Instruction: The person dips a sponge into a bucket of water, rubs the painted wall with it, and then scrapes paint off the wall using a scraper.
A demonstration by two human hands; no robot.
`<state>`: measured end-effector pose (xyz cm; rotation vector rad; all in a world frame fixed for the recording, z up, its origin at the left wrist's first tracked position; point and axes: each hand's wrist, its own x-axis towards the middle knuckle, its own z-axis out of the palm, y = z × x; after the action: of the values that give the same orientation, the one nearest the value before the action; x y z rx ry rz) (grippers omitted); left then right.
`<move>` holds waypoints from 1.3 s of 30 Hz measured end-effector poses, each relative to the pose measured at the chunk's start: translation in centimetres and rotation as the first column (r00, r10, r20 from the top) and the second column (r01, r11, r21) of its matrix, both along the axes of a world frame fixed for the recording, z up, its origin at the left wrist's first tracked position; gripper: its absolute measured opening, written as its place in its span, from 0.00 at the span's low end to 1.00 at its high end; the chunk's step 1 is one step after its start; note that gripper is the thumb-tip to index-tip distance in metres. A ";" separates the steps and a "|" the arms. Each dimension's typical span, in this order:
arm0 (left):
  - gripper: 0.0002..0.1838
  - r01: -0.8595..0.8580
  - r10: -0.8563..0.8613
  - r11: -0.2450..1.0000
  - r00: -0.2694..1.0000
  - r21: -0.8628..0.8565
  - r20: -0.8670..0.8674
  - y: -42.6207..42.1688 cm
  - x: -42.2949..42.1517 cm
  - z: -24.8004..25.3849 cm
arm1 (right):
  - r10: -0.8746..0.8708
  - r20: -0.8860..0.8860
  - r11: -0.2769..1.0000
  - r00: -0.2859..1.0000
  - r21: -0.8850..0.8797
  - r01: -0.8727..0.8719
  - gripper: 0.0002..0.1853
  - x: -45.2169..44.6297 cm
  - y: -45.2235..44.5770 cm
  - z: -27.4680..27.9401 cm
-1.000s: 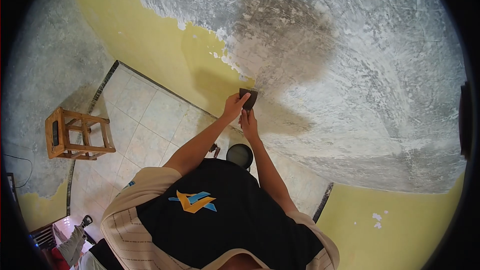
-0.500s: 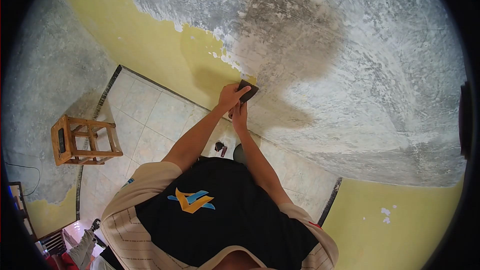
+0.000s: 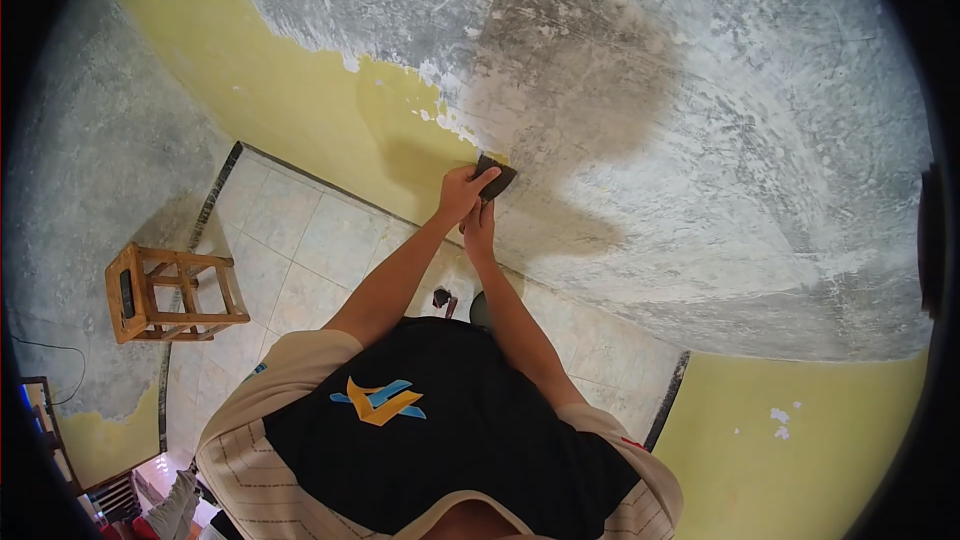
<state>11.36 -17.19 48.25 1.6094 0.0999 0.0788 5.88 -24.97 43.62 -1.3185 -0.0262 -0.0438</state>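
A dark flat scraper-like tool point(image 3: 496, 180) rests against the wall where yellow paint meets bare grey plaster. My left hand point(image 3: 461, 190) grips it from the left, thumb lying across its face. Just below, my right hand point(image 3: 479, 224) is closed around its lower end, most of the handle hidden by the fingers. Around the tool, the yellow paint point(image 3: 300, 90) has a ragged, flaked edge beside the grey plaster point(image 3: 720, 160).
A wooden stool point(image 3: 178, 294) lies at the left by the wall. On the tiled floor point(image 3: 290, 240) below my arms are a small dark object point(image 3: 444, 300) and a partly hidden round container point(image 3: 481, 312). Part of another person point(image 3: 172, 510) shows at the lower left.
Both hands and the tool have shifted slightly left and up, and the tool has tilted. The round container has become mostly hidden behind my right arm as the view shifted.
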 end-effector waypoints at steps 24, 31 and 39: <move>0.28 0.017 -0.012 0.995 0.998 0.094 -0.054 1.3 0.6 0.3 | 0.084 -0.085 0.980 0.993 0.190 -0.067 0.09 0.7 0.4 -1.1; 0.30 0.008 0.019 0.983 0.989 0.181 -0.149 1.0 -0.1 -0.1 | 0.118 -0.099 0.974 0.988 0.205 -0.096 0.09 -0.2 0.8 -1.2; 0.25 -0.062 0.062 0.998 0.998 -0.003 -0.019 0.2 0.3 1.6 | 0.036 -0.035 0.996 0.999 0.082 -0.033 0.09 0.5 0.7 1.5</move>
<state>11.67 -17.01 49.85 1.6041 0.1643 0.1118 6.39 -24.24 45.15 -1.2366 -0.0154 0.0083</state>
